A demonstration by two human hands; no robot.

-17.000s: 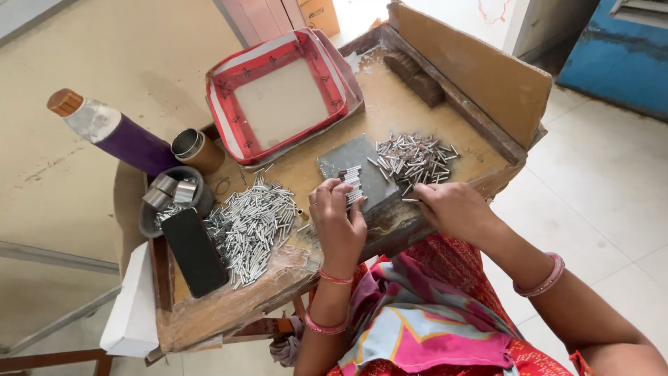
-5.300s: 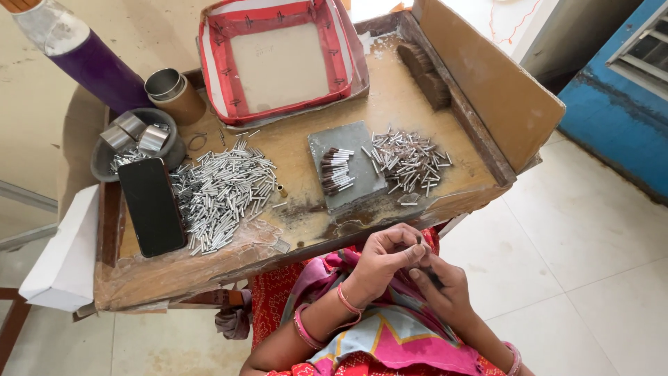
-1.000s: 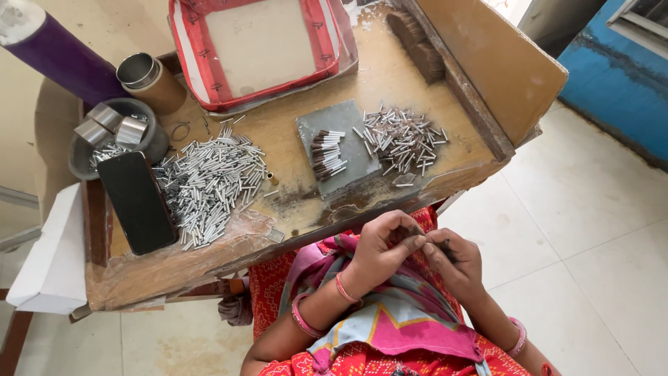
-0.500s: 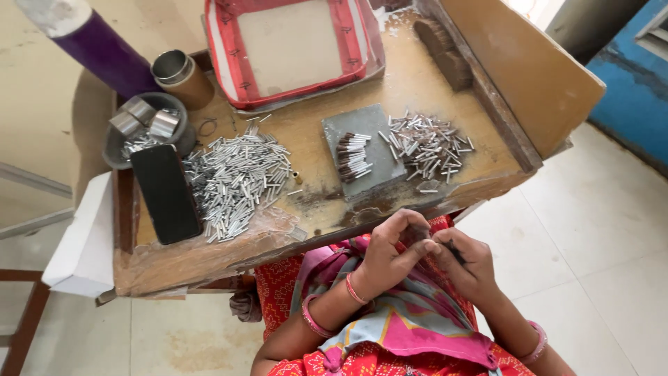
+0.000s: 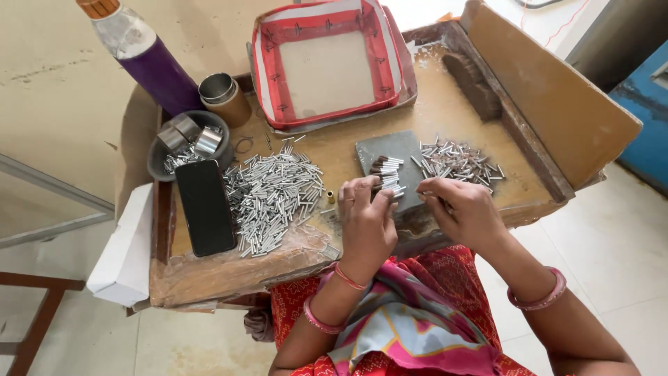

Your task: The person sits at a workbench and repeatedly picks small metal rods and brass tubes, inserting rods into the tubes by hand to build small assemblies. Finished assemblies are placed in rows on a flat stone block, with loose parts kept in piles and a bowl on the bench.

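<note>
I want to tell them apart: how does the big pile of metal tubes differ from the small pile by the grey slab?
The big pile lies left of the left hand, beside the black phone, and is dense. The small pile lies right of the grey slab, above the right hand, thinner and scattered. Both are loose silver tubes.

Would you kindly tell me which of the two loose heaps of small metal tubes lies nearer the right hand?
The smaller heap of silver metal tubes, right of the grey slab, just above the right hand; the larger heap lies beside the black phone.

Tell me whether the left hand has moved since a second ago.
Yes. The left hand has moved up from the lap onto the work table, reaching the grey slab.
</note>
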